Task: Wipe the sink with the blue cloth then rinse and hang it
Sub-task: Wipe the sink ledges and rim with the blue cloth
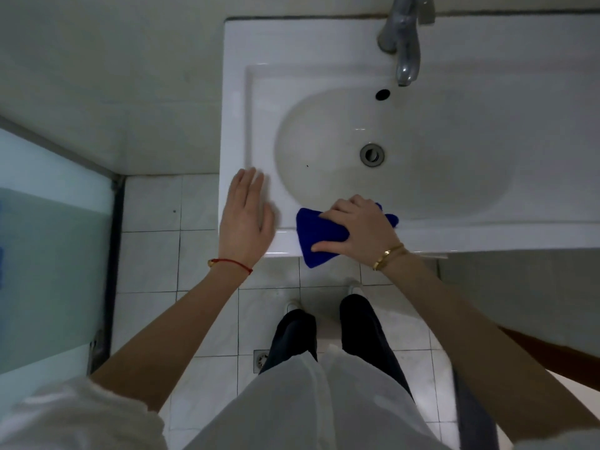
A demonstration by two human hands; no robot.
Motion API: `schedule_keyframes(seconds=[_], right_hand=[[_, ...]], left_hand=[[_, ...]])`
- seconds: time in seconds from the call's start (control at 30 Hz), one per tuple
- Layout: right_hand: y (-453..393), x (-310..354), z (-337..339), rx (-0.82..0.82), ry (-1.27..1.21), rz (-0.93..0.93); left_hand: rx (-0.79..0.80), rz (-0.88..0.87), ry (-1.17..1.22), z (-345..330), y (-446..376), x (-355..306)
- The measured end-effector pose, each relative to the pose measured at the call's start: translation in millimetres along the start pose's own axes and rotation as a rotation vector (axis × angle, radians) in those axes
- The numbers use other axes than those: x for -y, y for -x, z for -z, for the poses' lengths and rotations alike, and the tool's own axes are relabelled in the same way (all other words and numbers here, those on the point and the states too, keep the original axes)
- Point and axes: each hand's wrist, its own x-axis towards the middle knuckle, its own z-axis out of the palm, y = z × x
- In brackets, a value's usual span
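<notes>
Two bare arms reach to a white sink [406, 222]. Left hand [245, 219] lies flat and released on the near rim; right hand [358, 227] clutches the blue cloth [319, 237] there. Firm overlapping strokes toward the drain [372, 154] would wipe best.

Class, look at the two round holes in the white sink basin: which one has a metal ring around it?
The drain at the bottom of the white ceramic sink has the grey metal ring. The small overflow hole below the chrome tap is plain and dark.
</notes>
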Motion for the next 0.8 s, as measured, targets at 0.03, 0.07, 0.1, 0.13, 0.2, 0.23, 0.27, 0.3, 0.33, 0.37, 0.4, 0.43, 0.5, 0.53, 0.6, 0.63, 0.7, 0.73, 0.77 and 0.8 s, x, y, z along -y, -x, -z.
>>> schedule_keyframes(seconds=[0.03, 0.07, 0.1, 0.13, 0.2, 0.23, 0.27, 0.3, 0.33, 0.37, 0.4, 0.43, 0.5, 0.53, 0.6, 0.63, 0.7, 0.73, 0.77, 0.8], right_hand=[[7, -12, 6, -0.001, 0.0, -0.003], [16, -26, 12, -0.007, 0.003, -0.009], [25, -41, 19, -0.014, 0.01, -0.016], [37, -57, 26, -0.018, 0.022, -0.025], [61, -90, 40, -0.006, 0.064, -0.046], [73, -108, 50, 0.005, 0.086, -0.061], [86, -126, 59, 0.014, 0.098, -0.077], [98, -143, 69, 0.014, 0.103, -0.091], [108, -158, 78, 0.008, 0.106, -0.101], [116, -171, 85, 0.005, 0.11, -0.103], [121, -180, 90, 0.006, 0.111, -0.097], [123, -184, 91, 0.013, 0.108, -0.088], [116, -179, 86, 0.04, 0.103, -0.07], [108, -171, 82, 0.063, 0.101, -0.055], [88, -151, 70, 0.089, 0.082, -0.002], [80, -143, 66, 0.103, 0.07, 0.016], [72, -138, 62, 0.138, 0.031, 0.023], [75, -142, 64, 0.144, 0.008, 0.031], [82, -151, 68, 0.148, -0.008, 0.036], [91, -164, 75, 0.149, -0.013, 0.033]], left_hand=[[0.008, -0.003, 0.015, -4, 2, -9], [0.019, 0.009, 0.03, -9, 5, -18], [0.033, 0.026, 0.047, -15, 7, -28], [0.046, 0.04, 0.064, -22, 9, -36], [0.063, 0.053, 0.079, -36, 11, -54], [0.066, 0.047, 0.075, -43, 11, -63], [0.066, 0.038, 0.062, -50, 10, -73], [0.069, 0.033, 0.044, -56, 9, -82], [0.076, 0.032, 0.024, -62, 8, -91], [0.084, 0.034, 0.002, -68, 7, -100], [0.093, 0.039, -0.019, -72, 6, -105], [0.095, 0.046, -0.041, -76, 7, -109], [0.081, 0.053, -0.074, -81, 7, -113], [0.078, 0.053, -0.082, -82, 7, -113], [0.077, 0.064, -0.097, -84, 8, -111], [0.074, 0.077, -0.107, -85, 9, -111], [0.061, 0.11, -0.126, -86, 10, -113], [0.053, 0.123, -0.135, -86, 10, -114], [0.047, 0.136, -0.14, -87, 10, -114], [0.045, 0.147, -0.14, -86, 11, -114]])
